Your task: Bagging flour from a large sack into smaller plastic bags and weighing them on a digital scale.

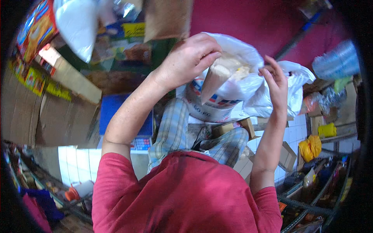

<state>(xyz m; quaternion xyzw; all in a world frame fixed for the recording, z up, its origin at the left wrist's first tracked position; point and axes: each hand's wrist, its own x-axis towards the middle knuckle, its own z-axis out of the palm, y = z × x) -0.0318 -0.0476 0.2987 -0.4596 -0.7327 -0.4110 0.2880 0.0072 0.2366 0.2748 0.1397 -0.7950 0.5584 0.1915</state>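
Note:
A large white sack (207, 109) with printed writing stands before my knees, lined with a white plastic bag (247, 52) whose mouth is spread wide. Pale, loose contents show inside it. My left hand (204, 56) pinches the top of a small clear plastic bag (214, 83) that hangs over the sack's near rim and holds something pale. At the right side of the sack's mouth is my right hand (274, 77), its thumb and fingertips by the plastic rim; whether they grip it is unclear. Another white plastic bag (294, 84) lies just right of the sack.
Cardboard boxes (67, 122) and a blue box-like thing (125, 113) stand to the left. Bright packages (38, 29) and a hanging white bag (77, 26) are at the upper left. A yellow bag (310, 148) and metal shelving (309, 206) are at the right.

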